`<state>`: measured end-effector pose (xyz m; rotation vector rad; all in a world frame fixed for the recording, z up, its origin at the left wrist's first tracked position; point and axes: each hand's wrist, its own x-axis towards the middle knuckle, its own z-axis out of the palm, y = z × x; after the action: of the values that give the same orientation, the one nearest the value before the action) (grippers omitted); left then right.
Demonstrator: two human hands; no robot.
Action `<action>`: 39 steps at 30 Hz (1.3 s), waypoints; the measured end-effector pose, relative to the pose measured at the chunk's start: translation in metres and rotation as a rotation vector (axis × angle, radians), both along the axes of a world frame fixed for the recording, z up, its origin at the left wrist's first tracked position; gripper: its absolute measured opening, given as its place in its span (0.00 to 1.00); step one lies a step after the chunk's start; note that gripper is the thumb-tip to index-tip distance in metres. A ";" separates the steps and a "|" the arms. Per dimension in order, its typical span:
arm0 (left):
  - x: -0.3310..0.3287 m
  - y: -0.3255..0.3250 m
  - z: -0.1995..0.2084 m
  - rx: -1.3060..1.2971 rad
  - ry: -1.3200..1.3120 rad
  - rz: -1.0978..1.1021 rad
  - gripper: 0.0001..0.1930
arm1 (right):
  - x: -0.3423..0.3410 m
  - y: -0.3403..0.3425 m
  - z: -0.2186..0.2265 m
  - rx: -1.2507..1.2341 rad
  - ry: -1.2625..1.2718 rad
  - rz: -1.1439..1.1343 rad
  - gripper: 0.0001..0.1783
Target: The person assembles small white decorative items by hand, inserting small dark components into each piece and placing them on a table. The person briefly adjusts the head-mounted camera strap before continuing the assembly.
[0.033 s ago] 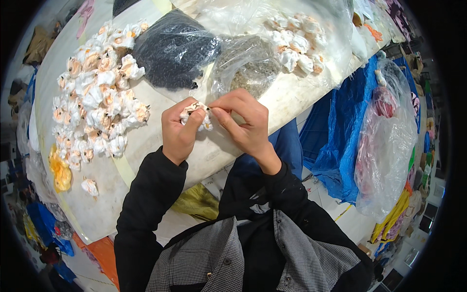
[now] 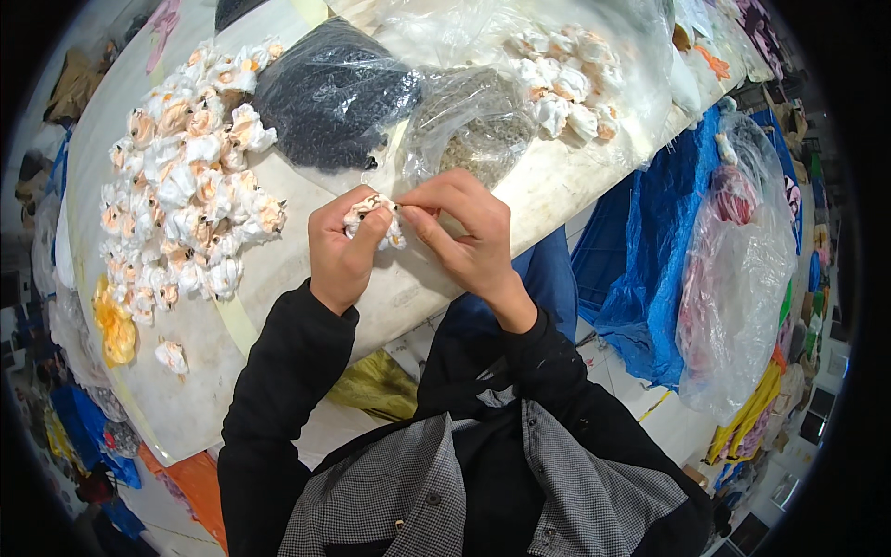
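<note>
My left hand [image 2: 339,249] is closed round a small white and peach fabric piece [image 2: 373,201] with dark marks on it, like a little plush part. The thumb presses on its front and hides some of it. At the piece's right edge, my right hand [image 2: 471,230] pinches with thumb and forefinger beside a tiny dark bead-like bit [image 2: 398,207]; what exactly sits between those fingertips is too small to make out. Both hands are just over the near edge of the pale table [image 2: 297,306]. A large pile of similar white and peach pieces [image 2: 190,186] lies to the left.
Behind my hands lie a clear bag of small black parts [image 2: 325,97] and one of greyish-beige bits [image 2: 478,116]. More fabric pieces [image 2: 566,84] lie at the far right. A yellow piece [image 2: 113,320] rests at the left edge. Blue sheeting [image 2: 659,269] and a plastic bag [image 2: 733,288] stand right of the table.
</note>
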<state>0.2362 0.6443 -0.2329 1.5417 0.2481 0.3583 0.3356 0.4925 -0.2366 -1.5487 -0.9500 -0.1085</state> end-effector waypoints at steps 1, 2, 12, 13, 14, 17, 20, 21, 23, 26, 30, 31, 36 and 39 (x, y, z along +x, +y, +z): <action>0.000 0.000 0.000 0.005 0.000 0.002 0.12 | 0.001 0.000 0.000 -0.008 -0.008 0.014 0.08; 0.000 0.000 0.001 0.010 0.000 0.003 0.12 | 0.000 0.000 0.000 -0.010 0.006 0.007 0.07; 0.002 0.006 -0.003 0.176 0.007 0.002 0.11 | -0.003 -0.001 -0.006 -0.030 0.160 0.075 0.06; 0.003 0.006 -0.003 0.197 0.009 0.003 0.11 | -0.003 0.000 -0.007 -0.034 0.179 0.082 0.06; 0.004 0.005 -0.003 0.218 0.011 0.003 0.10 | -0.003 0.000 -0.007 -0.054 0.190 0.093 0.05; 0.005 0.004 -0.002 0.287 0.003 0.007 0.09 | -0.002 -0.002 -0.006 -0.095 0.226 0.119 0.05; 0.006 0.003 -0.001 0.328 -0.004 0.019 0.08 | -0.003 -0.001 -0.005 -0.111 0.250 0.125 0.05; 0.006 0.003 -0.001 0.336 -0.005 0.024 0.08 | -0.002 -0.002 -0.006 -0.121 0.243 0.129 0.05; 0.006 0.004 0.001 0.346 -0.003 0.005 0.08 | -0.001 -0.002 -0.006 -0.137 0.238 0.134 0.05; 0.008 0.005 0.002 0.372 -0.008 0.008 0.08 | -0.001 -0.001 -0.008 -0.142 0.237 0.145 0.05; 0.007 0.006 0.000 0.414 0.013 -0.009 0.07 | -0.002 0.002 -0.006 -0.143 0.259 0.168 0.04; 0.007 0.006 0.001 0.428 0.010 -0.017 0.07 | -0.002 0.002 -0.004 -0.146 0.275 0.179 0.04; 0.008 0.004 0.001 0.566 -0.051 -0.053 0.05 | 0.001 -0.004 -0.001 -0.189 0.265 0.199 0.05; 0.008 0.004 -0.002 0.583 -0.056 -0.079 0.05 | 0.004 -0.009 -0.002 -0.232 0.218 0.199 0.04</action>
<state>0.2444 0.6479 -0.2351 2.1039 0.0346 0.4344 0.3398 0.4833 -0.2390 -1.6285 -0.9616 0.3160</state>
